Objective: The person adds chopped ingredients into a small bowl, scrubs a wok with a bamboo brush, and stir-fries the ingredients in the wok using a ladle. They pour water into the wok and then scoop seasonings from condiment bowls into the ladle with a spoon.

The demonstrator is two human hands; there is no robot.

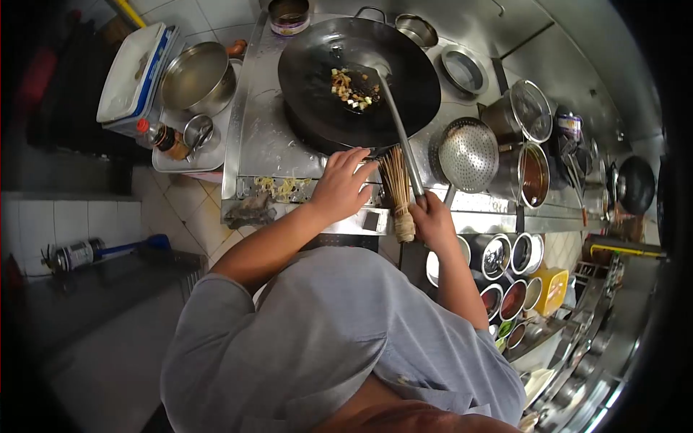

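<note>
A large black wok (317,101) sits on the steel stove, with small pale and brown diced pieces (354,90) in dark liquid at its middle. My right hand (433,220) is closed round the handle of a metal ladle (397,115), whose head rests in the wok by the food. Just left of that handle, a bamboo brush (397,187) lies with its bristles toward the wok and its bound end near my right hand. My left hand (343,184) hovers at the wok's near edge, fingers apart, holding nothing.
A perforated strainer (469,155) lies right of the wok, near pots (534,177) of sauce. Left stand a metal pot (198,76), a red-capped bottle (166,139) and a white-lidded box (133,72). Several round containers (496,256) and a yellow tub (552,291) are at lower right.
</note>
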